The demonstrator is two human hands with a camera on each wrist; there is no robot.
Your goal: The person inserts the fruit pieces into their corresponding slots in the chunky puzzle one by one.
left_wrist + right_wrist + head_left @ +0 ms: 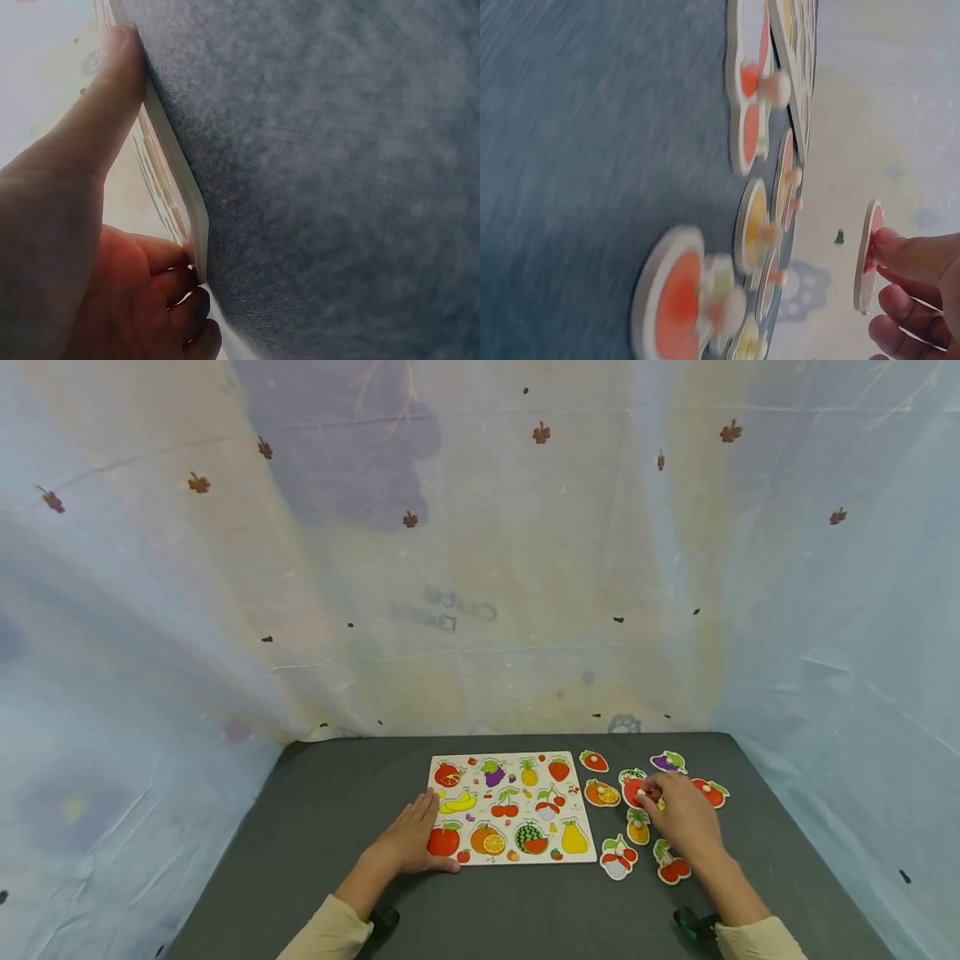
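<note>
Right of the puzzle board (517, 814) on the desk (322, 827), the right hand (684, 817) clamps a red fruit piece (633, 792) between its fingers; the left hand (411, 837), thumb apart from fingers, rests against the board's near-left corner; behind the board, faint curtain lettering (450, 607) seems reversed, hardly legible.

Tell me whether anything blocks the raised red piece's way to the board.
The loose orange piece lies between the red piece and the board, but low on the table; nothing visible blocks the way higher up.

yellow piece (661, 804): mostly behind right hand (684, 814) | right wrist view: nearest red piece (676, 304) cut off
</note>
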